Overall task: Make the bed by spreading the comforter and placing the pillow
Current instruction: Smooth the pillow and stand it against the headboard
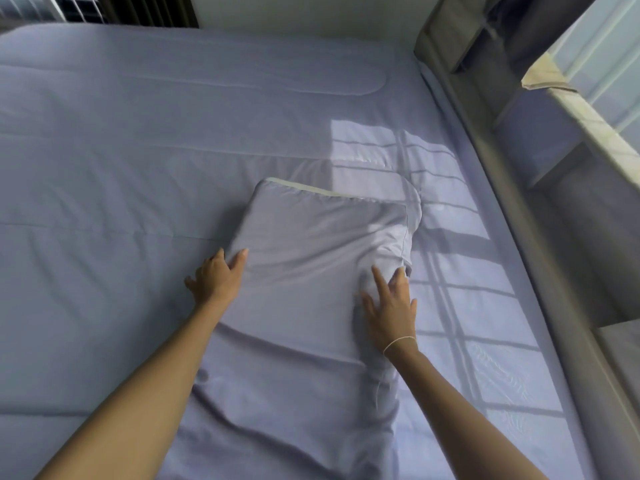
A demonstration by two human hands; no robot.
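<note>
While I watched feed, left hand (216, 277) and right hand (391, 306) lay flat, fingers spread, pressing opposite edges of pillow (311, 271), holding nothing. Pillow sat on spread comforter (138, 133) near headboard (512, 188). Risk I judged: uneven push skews pillow, rucks comforter.

Home bedroom: bed (173, 133), pillow (311, 271), curtained window (156, 8).

pillow (304, 306) near end cut off by bottom edge, comforter (138, 150) cropped at left edge, both forearms cut at bottom, window (595, 64) frame clipped right, sheet under pillow hidden
</note>
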